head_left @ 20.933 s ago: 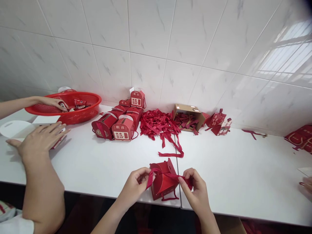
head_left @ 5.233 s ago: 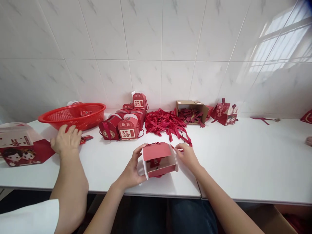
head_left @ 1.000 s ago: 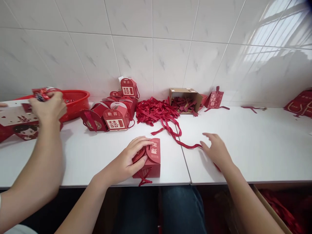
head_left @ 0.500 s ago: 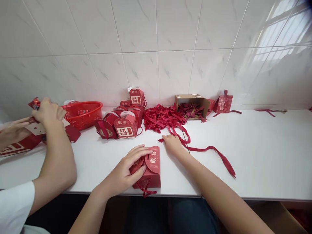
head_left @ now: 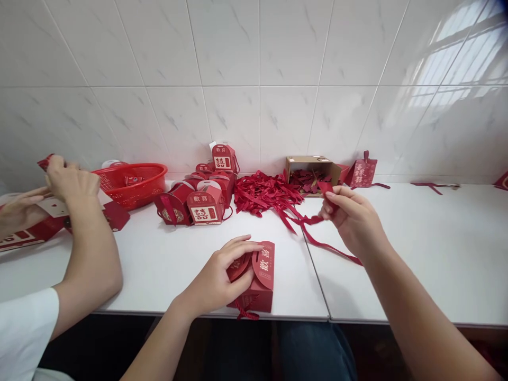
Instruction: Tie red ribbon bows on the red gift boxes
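My left hand (head_left: 224, 275) is closed around the top flaps of a red gift box (head_left: 265, 272) near the table's front edge. A twisted red cord (head_left: 246, 309) hangs from the box's near side. To the right and raised over the table, my right hand (head_left: 351, 214) pinches a red ribbon (head_left: 327, 191) between thumb and fingers. Part of that ribbon trails down to the table below the hand. Behind, a heap of red ribbons (head_left: 264, 193) lies loose, with a few strands running toward my right hand.
Finished-looking red boxes (head_left: 204, 203) stand in a cluster at centre left. A cardboard box (head_left: 313, 161) holds dark red pieces by the wall. On the left, a co-worker's hands (head_left: 73, 180) handle a wrapped item and a box beside a red basket (head_left: 153, 174).
My right hand has lifted off the table and moved right, carrying ribbon with it. My left hand and the gift box have shifted slightly right.
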Available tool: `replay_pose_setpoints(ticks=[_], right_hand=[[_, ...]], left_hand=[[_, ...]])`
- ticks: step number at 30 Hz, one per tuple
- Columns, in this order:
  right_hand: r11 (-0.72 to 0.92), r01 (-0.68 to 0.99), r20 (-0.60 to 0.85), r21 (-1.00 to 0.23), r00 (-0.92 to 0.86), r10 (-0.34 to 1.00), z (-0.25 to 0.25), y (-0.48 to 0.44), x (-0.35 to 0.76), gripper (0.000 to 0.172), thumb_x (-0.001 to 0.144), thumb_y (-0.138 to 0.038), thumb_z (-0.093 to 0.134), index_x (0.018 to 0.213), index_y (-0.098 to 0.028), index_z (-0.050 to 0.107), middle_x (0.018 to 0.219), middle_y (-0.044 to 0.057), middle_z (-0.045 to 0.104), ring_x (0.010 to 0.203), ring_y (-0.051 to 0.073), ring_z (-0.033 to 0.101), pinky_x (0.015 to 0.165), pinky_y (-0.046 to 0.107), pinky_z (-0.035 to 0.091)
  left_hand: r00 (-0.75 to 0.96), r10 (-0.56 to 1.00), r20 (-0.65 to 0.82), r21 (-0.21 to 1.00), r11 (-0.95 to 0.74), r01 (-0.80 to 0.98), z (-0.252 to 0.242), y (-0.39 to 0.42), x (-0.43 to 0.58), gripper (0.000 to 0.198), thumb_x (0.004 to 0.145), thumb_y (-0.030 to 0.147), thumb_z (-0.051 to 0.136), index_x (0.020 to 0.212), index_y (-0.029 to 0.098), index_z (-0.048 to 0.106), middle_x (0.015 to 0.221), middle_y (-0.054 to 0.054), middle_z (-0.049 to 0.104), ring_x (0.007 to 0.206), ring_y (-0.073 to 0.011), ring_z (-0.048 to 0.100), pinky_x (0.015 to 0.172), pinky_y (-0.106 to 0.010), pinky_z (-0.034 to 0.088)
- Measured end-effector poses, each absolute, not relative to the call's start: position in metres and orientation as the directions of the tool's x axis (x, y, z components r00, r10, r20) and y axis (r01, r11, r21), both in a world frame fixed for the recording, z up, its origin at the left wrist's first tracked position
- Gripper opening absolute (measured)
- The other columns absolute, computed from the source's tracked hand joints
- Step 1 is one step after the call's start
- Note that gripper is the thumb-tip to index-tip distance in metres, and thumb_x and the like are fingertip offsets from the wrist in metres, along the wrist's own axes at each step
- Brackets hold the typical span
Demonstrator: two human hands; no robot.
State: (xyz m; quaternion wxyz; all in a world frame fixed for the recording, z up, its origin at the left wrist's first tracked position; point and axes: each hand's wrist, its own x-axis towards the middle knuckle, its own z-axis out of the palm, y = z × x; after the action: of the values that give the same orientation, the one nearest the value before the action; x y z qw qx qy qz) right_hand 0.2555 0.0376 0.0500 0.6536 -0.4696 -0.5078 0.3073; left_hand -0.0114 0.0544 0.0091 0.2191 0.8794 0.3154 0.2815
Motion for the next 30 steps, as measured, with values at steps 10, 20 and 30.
replay_pose_setpoints(ticks=[10,20,30], right_hand=[[0.074,0.228,0.042,-0.971,-0.141,0.989,0.046,0.006,0.208,0.033,0.082,-0.045,0.055,0.063,-0.018,0.050,0.055,-0.007,0.035,0.049,0.007,0.028,0.043,0.021,0.024],[-0.020,0.326,-0.051,-0.945,-0.086,0.995,0.033,0.016,0.197,0.027,0.078,-0.036,0.052,0.057,-0.018,0.050,0.050,-0.007,0.033,0.046,0.007,0.028,0.046,0.023,0.023],[0.043,0.293,0.002,-0.955,-0.137,0.991,0.023,0.025,0.184,0.023,0.075,-0.027,0.051,0.054,-0.019,0.047,0.053,-0.005,0.044,0.054,0.010,0.040,0.053,0.023,0.032]], left_hand=[[0.609,0.672,0.422,0.544,-0.725,0.423,0.014,0.055,0.002,0.031,0.083,0.017,0.053,0.110,0.024,0.065,0.117,-0.005,0.066,0.120,-0.0249,0.054,0.101,-0.038,0.045],[0.574,0.687,0.445,0.567,-0.713,0.413,0.016,0.052,0.004,0.027,0.084,0.020,0.053,0.109,0.023,0.064,0.117,-0.006,0.065,0.113,-0.0224,0.059,0.097,-0.035,0.048],[0.559,0.680,0.473,0.532,-0.727,0.434,0.015,0.053,0.004,0.032,0.080,0.015,0.052,0.108,0.022,0.066,0.115,-0.007,0.065,0.114,-0.0241,0.057,0.097,-0.039,0.048]])
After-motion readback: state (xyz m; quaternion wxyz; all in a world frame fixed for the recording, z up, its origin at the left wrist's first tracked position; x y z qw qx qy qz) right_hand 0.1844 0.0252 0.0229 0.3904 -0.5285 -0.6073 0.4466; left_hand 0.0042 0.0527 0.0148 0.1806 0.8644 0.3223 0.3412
